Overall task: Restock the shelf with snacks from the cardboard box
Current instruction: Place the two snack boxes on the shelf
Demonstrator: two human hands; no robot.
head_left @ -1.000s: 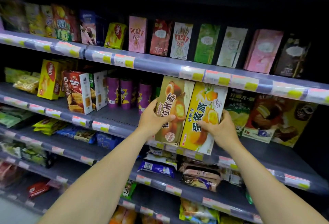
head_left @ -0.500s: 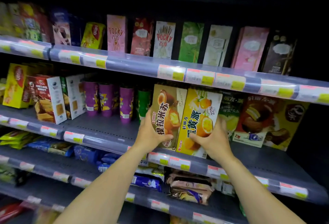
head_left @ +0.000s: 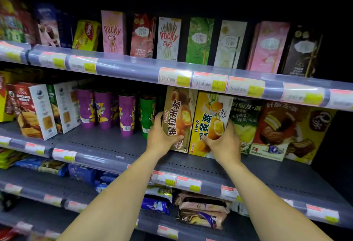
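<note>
— On the middle shelf (head_left: 107, 145), who holds what?
— Upright mid-row: left grip (head_left: 162, 139) clasps the brown box (head_left: 180, 114), right grip (head_left: 224, 143) the yellow box (head_left: 210, 118). Slide both back squarely, bases flat, fronts facing outward.

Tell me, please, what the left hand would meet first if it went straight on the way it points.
The left hand grips the brown box; straight on, its fingers would probably brush the green can first, though depth is unclear.
</note>
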